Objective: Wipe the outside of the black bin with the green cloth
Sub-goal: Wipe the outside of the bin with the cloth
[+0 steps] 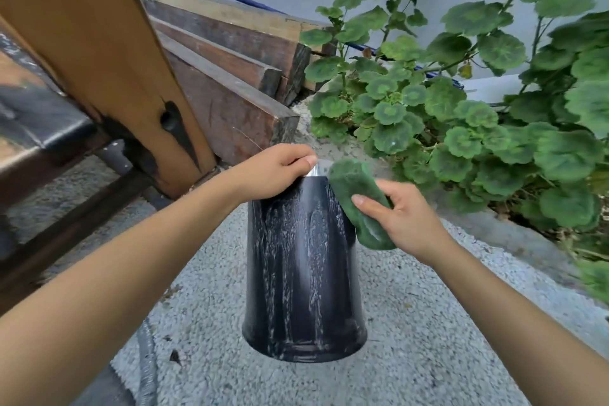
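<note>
Left hand (276, 171) grip clamped on far rim of streaky black plastic bin (304, 273); right hand (400, 216) grip squeezing fuzzy green cloth (354, 198) against bin's upper right side, over gravel floor (428, 339).

Pale pebbled ground (412, 323) is carrying the black bin (303, 273), which is standing on it, with stacked dark timber beams (230, 76) lying behind and leafy green plants (478, 115) growing alongside at the right.
</note>
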The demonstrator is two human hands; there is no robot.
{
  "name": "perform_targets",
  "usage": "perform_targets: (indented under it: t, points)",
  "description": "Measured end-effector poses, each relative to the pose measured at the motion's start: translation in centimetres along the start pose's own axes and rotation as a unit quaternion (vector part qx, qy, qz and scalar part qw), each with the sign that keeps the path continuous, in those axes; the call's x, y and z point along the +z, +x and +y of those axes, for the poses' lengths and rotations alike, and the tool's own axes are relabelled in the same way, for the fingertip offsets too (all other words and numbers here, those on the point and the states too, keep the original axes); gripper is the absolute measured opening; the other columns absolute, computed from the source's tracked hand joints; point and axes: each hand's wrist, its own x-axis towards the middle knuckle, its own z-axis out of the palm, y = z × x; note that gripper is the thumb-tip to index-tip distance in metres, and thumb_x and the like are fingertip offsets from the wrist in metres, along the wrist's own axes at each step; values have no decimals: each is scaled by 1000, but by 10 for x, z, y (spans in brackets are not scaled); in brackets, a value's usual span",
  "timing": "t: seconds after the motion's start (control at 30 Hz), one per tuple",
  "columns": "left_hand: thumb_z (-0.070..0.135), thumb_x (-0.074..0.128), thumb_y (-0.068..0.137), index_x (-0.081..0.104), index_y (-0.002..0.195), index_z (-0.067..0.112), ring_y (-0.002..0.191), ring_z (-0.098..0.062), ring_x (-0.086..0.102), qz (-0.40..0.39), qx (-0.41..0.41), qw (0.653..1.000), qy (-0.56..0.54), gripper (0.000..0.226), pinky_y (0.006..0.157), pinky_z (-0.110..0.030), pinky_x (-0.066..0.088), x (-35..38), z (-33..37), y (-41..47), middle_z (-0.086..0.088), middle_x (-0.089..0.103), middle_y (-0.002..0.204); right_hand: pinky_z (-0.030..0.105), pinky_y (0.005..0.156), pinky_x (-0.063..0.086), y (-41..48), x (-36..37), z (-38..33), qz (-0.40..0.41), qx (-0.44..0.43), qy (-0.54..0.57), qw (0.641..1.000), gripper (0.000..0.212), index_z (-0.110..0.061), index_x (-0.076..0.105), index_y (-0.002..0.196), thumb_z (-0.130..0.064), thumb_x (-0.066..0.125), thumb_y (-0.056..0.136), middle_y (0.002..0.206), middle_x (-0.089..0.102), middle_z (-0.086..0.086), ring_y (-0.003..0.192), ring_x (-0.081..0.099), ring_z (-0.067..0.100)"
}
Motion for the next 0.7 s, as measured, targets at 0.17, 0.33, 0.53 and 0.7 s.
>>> perform_targets:
  t: [0.17, 0.33, 0.53, 0.7]
  points:
    - [30, 43, 111, 39, 79, 9, 68, -14, 32, 15, -25, 999, -28, 39, 68, -34, 28, -2, -8, 12, -3, 32, 77, 24, 64, 46, -43, 4, 21, -71, 57, -18, 996, 23, -16, 71, 75, -18, 70, 99, 72, 65, 0, 63, 60, 17]
    - [27, 46, 110, 40, 76, 16, 62, -11, 28, 23, -45, 997, -55, 36, 63, -32, 26, -1, -8, 18, 1, 31, 73, 23, 60, 52, -84, 8, 32, -159, 113, 1, 981, 17, -18, 75, 80, -17, 71, 96, 83, 66, 1, 67, 62, 13]
    - [33, 48, 109, 41, 72, 19, 58, -8, 34, 37, -60, 996, -53, 40, 65, -31, 30, -2, -12, 24, 4, 35, 69, 39, 64, 44, -101, 13, 33, -156, 159, 74, 972, 26, -6, 72, 80, -29, 76, 91, 77, 61, 17, 67, 57, 27]
    - [41, 45, 109, 39, 72, 20, 56, -3, 40, 46, -76, 994, -62, 43, 67, -33, 33, -1, -23, 16, 14, 42, 61, 40, 71, 63, -92, 4, 24, -48, 229, 211, 949, 29, -6, 80, 91, -31, 87, 78, 97, 78, 23, 83, 76, 34]
